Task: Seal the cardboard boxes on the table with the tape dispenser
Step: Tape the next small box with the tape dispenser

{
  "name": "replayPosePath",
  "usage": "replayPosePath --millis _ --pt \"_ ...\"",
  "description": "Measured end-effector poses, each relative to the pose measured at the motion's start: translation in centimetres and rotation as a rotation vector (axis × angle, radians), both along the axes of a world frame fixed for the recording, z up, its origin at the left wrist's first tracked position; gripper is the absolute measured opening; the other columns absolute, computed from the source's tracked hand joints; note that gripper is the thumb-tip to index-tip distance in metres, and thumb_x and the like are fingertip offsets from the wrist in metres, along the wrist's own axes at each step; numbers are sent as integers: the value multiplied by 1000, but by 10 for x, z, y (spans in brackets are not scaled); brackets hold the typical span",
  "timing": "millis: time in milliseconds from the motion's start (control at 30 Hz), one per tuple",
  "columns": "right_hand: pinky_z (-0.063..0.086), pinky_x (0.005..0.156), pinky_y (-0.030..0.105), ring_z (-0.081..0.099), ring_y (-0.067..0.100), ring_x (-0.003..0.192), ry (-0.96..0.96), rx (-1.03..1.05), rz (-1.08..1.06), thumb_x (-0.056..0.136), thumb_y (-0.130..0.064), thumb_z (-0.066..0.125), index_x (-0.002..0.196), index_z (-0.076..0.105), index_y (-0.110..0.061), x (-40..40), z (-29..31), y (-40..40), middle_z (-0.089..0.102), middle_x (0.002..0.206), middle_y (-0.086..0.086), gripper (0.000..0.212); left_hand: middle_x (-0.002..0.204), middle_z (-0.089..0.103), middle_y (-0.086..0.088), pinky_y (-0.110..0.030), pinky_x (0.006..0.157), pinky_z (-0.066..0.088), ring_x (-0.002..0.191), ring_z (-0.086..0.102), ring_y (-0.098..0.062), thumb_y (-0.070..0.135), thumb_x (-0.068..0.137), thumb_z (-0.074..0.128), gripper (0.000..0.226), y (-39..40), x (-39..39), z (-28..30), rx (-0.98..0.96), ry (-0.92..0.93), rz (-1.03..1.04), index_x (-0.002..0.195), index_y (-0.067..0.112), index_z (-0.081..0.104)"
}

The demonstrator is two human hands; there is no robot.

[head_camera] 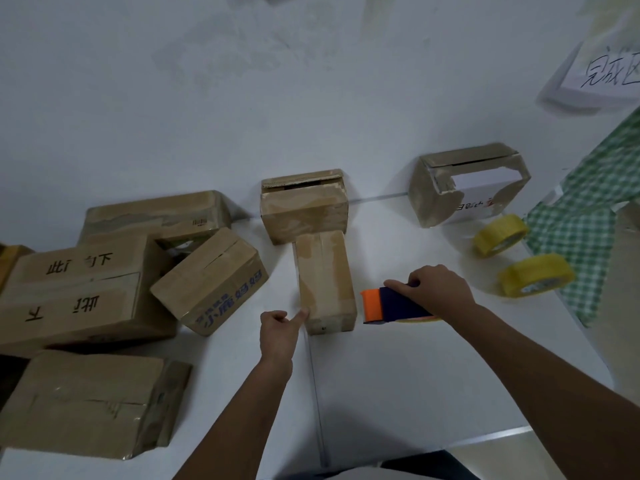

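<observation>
A narrow cardboard box point(325, 278) lies lengthwise in the middle of the white table point(415, 375), with tape along its top seam. My left hand point(278, 332) is at its near left corner, one finger touching the box's side and the others curled. To the right of the box, my right hand point(434, 289) grips the blue and orange tape dispenser point(391, 304), which rests on the table. Behind the narrow box stands a squat box point(304, 209) with its top flap slightly open.
Several cardboard boxes are piled at the left point(86, 292). A torn box point(464, 185) lies at the back right. Two yellow tape rolls point(500, 233) point(535, 275) sit beside a green checked cloth point(588, 237). A paper sign point(606, 67) hangs on the wall.
</observation>
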State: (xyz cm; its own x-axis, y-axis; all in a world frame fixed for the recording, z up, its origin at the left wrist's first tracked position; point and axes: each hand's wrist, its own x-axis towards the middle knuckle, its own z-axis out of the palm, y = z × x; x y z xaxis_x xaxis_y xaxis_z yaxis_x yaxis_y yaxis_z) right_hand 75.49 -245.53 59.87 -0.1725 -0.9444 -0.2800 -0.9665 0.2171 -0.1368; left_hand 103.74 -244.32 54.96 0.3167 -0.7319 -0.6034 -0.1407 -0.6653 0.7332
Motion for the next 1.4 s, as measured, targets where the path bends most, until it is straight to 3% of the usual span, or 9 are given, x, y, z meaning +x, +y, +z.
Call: replayPosePath --millis 467,667,767,833,1000,1133,1233,1300,1400 --pt "49 58 26 60 12 57 4 12 -59 81 -81 37 71 68 -17 11 -20 3 63 62 -2 72 92 51 -1 -26 63 39 79 51 -10 35 81 80 47 -28 15 3 -32 -56 -117 108 14 49" --pt "50 60 29 61 15 59 -39 44 -91 82 -80 37 73 69 -15 13 -24 6 63 65 1 73 98 53 3 -25 69 41 85 52 -8 42 81 79 50 -28 21 0 -14 -51 -168 112 15 51" --pt "45 55 26 59 15 56 -34 23 -91 81 -80 38 69 68 -16 11 -22 5 62 62 1 72 106 57 -2 -36 92 50 98 56 -19 43 83 76 49 -31 28 0 20 37 -224 113 11 55" --pt "45 55 26 60 14 56 -24 13 -89 80 -81 38 68 68 -17 12 -20 4 62 62 0 72 107 62 -7 -36 90 50 95 59 -19 40 91 68 39 -34 35 1 6 43 -255 111 9 59" --pt "48 58 27 60 14 57 -18 4 -87 81 -81 38 70 69 -17 15 -21 4 63 63 -1 72 113 66 -6 -30 78 48 83 66 -18 24 102 49 19 -42 55 5 -52 -51 -370 101 15 66" --pt "47 57 26 60 14 56 -10 3 -78 80 -81 38 69 68 -17 16 -22 4 62 61 -1 72 122 59 -18 -43 90 49 101 65 -32 23 104 43 34 -44 61 10 -71 -269 -369 127 0 53" --pt "49 59 27 60 14 57 -9 12 -76 80 -82 37 69 68 -16 17 -23 3 62 61 -1 73 149 45 -11 -38 114 35 136 44 -25 23 105 41 42 -33 51 18 -489 -608 -611 144 7 45" --pt "47 57 26 60 14 56 -11 1 -78 80 -82 37 66 67 -17 17 -22 3 61 60 -1 73 159 25 7 -27 121 13 148 19 -8 29 107 34 47 -25 38 23 -713 -669 -1009 154 22 30" --pt "46 55 26 59 14 55 -14 1 -77 81 -82 37 64 65 -18 15 -22 5 59 58 -2 71 162 -7 15 -27 123 -5 149 -13 -1 38 108 21 53 -14 29 8 -693 -773 -1493 157 31 2"
